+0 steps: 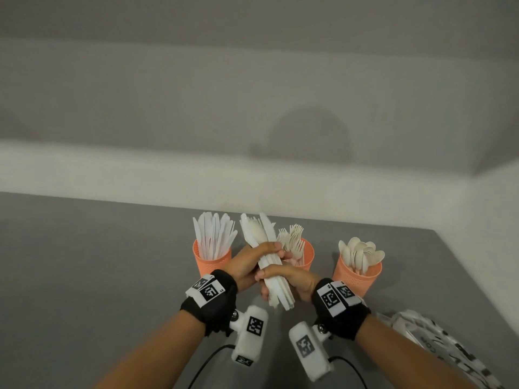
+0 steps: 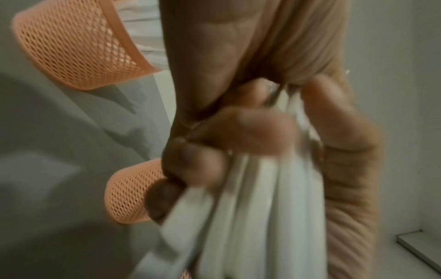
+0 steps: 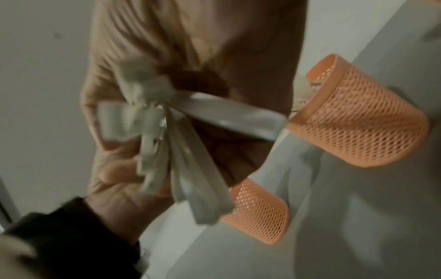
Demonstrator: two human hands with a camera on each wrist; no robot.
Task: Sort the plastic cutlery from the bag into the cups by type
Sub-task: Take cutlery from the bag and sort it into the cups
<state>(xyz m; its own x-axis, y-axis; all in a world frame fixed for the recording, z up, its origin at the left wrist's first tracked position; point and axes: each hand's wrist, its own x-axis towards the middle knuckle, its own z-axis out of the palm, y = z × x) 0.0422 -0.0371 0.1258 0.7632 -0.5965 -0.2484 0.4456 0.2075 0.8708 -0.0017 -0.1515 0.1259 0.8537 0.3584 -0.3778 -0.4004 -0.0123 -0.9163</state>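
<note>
Both hands hold one mixed bundle of white plastic cutlery [image 1: 268, 248] above the table, in front of the cups. My left hand [image 1: 254, 261] grips its middle from the left. Just below, my right hand [image 1: 286, 277] is curled round the handles [image 3: 188, 175]. The bundle's heads, a knife, a spoon and a fork among them, point up and away. Three orange mesh cups stand in a row: the left cup [image 1: 212, 258] holds knives, the middle cup [image 1: 307, 255] forks, the right cup [image 1: 358, 277] spoons. The left wrist view shows fingers [image 2: 248, 128] curled over the handles [image 2: 253, 217].
The printed plastic bag [image 1: 438, 343] lies on the grey table [image 1: 98, 262] at the near right. A white wall runs close behind the cups. The table's right edge slants past the spoon cup. Two mesh cups [image 3: 358, 117] show beside the hands in each wrist view.
</note>
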